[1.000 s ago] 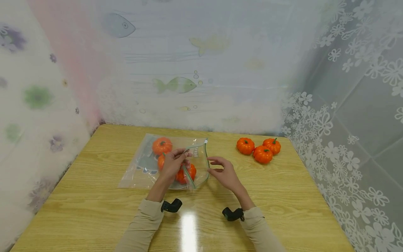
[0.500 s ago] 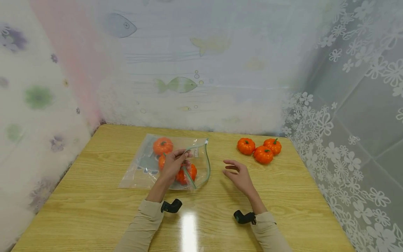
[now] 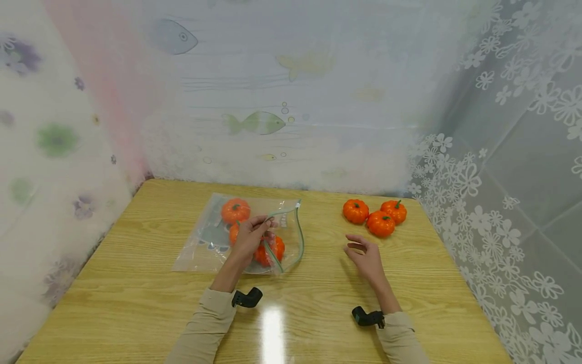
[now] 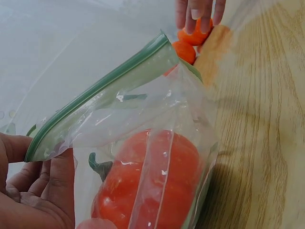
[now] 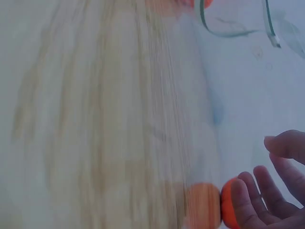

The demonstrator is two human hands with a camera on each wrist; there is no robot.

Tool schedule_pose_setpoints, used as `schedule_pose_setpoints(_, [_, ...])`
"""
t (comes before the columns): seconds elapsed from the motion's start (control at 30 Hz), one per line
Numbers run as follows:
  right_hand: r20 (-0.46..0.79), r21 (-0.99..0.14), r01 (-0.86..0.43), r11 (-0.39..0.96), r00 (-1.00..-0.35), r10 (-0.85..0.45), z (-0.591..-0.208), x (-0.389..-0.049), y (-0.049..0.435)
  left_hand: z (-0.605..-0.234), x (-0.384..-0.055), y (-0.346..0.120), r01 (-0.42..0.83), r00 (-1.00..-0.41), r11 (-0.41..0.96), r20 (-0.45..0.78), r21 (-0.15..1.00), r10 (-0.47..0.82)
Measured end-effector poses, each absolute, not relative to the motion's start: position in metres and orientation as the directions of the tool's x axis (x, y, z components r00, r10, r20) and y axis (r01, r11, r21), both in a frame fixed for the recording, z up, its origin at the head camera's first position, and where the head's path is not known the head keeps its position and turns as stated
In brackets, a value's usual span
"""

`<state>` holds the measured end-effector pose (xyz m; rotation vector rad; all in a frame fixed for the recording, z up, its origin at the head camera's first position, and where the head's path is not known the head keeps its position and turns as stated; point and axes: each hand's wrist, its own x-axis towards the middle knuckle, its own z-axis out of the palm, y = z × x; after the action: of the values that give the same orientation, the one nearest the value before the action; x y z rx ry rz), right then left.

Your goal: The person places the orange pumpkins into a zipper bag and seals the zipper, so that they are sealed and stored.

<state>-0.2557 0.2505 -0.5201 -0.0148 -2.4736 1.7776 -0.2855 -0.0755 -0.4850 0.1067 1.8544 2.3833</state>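
Note:
My left hand (image 3: 249,237) pinches the green-edged mouth of a clear zip bag (image 3: 191,255), which lies on the table with its opening facing right. Inside the bag are small orange pumpkins; one pumpkin (image 4: 147,181) sits just within the mouth in the left wrist view, its green stem showing. Another pumpkin (image 3: 235,210) lies deeper in the bag, and a third is partly hidden behind my left hand. My right hand (image 3: 366,258) holds nothing, its fingers loosely bent, over the table just short of three loose pumpkins (image 3: 381,224).
The wooden table (image 3: 136,313) meets a pale curtain (image 3: 345,151) printed with fish at the back. Patterned curtains hang along the left and right sides too. A black wrist camera (image 3: 367,317) sits on each forearm.
My right hand has let go of the bag's edge and moved right, toward the loose pumpkins. The left hand keeps its place on the bag, whose mouth stays parted.

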Motion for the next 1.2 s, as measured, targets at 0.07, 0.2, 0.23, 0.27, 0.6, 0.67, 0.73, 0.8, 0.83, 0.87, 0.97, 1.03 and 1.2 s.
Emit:
schedule_pose_setpoints(0.07, [0.067, -0.946, -0.033, 0.323, -0.993, 0.094, -0.520, -0.255, 0.255, -0.485, -0.285, -0.076, -0.052, -0.990, -0.246, -0.018, 0.968, 0.139])
schedule_pose_setpoints(0.2, [0.068, -0.947, -0.020, 0.321, -0.988, 0.138, -0.518, -0.253, 0.264, -0.485, -0.285, -0.076, -0.053, -0.990, -0.250, -0.018, 0.967, 0.141])
schedule_pose_setpoints(0.23, [0.067, -0.947, -0.017, 0.319, -0.987, 0.145, -0.517, -0.252, 0.265, -0.485, -0.285, -0.076, -0.053, -0.990, -0.252, -0.017, 0.966, 0.141])
schedule_pose_setpoints(0.27, [0.066, -0.947, -0.016, 0.320, -0.987, 0.149, -0.517, -0.252, 0.267, -0.485, -0.285, -0.076, -0.052, -0.990, -0.254, -0.016, 0.966, 0.141])
schedule_pose_setpoints(0.6, [0.057, -0.950, 0.016, 0.313, -0.973, 0.224, -0.512, -0.252, 0.280, -0.481, -0.286, -0.077, -0.041, -0.988, -0.269, 0.002, 0.962, 0.156])
schedule_pose_setpoints(0.67, [0.061, -0.945, 0.021, 0.326, -0.969, 0.239, -0.512, -0.253, 0.283, -0.480, -0.286, -0.078, -0.043, -0.988, -0.266, 0.000, 0.963, 0.157])
schedule_pose_setpoints(0.73, [0.068, -0.940, 0.024, 0.341, -0.964, 0.257, -0.512, -0.254, 0.286, -0.480, -0.287, -0.078, -0.046, -0.987, -0.263, -0.004, 0.964, 0.158])
schedule_pose_setpoints(0.8, [0.078, -0.933, 0.028, 0.358, -0.957, 0.280, -0.513, -0.255, 0.288, -0.480, -0.286, -0.078, -0.050, -0.987, -0.262, -0.009, 0.964, 0.158])
schedule_pose_setpoints(0.83, [0.084, -0.930, 0.030, 0.365, -0.952, 0.293, -0.513, -0.255, 0.289, -0.480, -0.286, -0.078, -0.052, -0.988, -0.263, -0.011, 0.963, 0.156])
schedule_pose_setpoints(0.87, [0.091, -0.927, 0.032, 0.374, -0.947, 0.307, -0.512, -0.255, 0.290, -0.480, -0.286, -0.078, -0.053, -0.988, -0.263, -0.012, 0.963, 0.156])
schedule_pose_setpoints(0.97, [0.103, -0.914, 0.047, 0.402, -0.934, 0.343, -0.512, -0.256, 0.293, -0.482, -0.285, -0.077, -0.056, -0.988, -0.267, -0.016, 0.962, 0.151])
schedule_pose_setpoints(1.03, [0.103, -0.908, 0.063, 0.413, -0.924, 0.368, -0.511, -0.256, 0.294, -0.484, -0.285, -0.077, -0.055, -0.989, -0.263, -0.016, 0.963, 0.150])
schedule_pose_setpoints(1.2, [0.079, -0.904, 0.109, 0.414, -0.908, 0.411, -0.510, -0.255, 0.296, -0.488, -0.284, -0.076, -0.048, -0.990, -0.263, -0.010, 0.964, 0.144])
